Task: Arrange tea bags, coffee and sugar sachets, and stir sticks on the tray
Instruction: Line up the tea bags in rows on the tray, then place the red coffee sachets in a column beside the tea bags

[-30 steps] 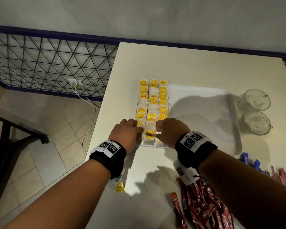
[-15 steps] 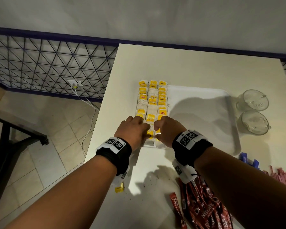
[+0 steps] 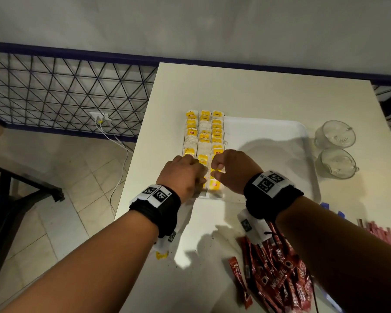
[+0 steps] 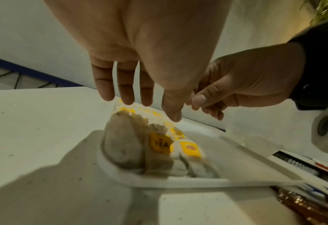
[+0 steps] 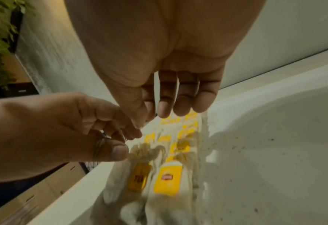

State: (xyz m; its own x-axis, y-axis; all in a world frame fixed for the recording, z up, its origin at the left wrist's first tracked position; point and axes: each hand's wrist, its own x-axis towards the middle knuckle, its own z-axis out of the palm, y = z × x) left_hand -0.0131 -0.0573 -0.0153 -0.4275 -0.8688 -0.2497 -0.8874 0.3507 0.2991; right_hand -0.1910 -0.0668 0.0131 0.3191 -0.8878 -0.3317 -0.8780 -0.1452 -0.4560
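Note:
Tea bags (image 3: pixel 203 134) with yellow tags lie in three rows along the left side of the white tray (image 3: pixel 269 143). My left hand (image 3: pixel 190 168) and right hand (image 3: pixel 226 170) hover side by side over the near end of the rows. In the left wrist view my left hand (image 4: pixel 128 91) hangs with straight fingers above the tea bags (image 4: pixel 159 144). In the right wrist view the right hand (image 5: pixel 178 99) hangs loosely over the tea bags (image 5: pixel 166 179), with nothing seen between its fingers. Red coffee sachets (image 3: pixel 275 279) lie heaped under my right forearm. Pink sachets (image 3: pixel 384 233) lie at the right edge.
Two glass cups (image 3: pixel 335 150) stand right of the tray. A loose tea bag with a yellow tag (image 3: pixel 161 255) lies near the table's left edge under my left wrist. Blue sachets (image 3: pixel 330 207) peek out beside my right arm. Specks of tea dust dot the table.
Both hands have shifted a little farther along the rows, away from the tray's near edge. The left hand has moved closer to the right hand.

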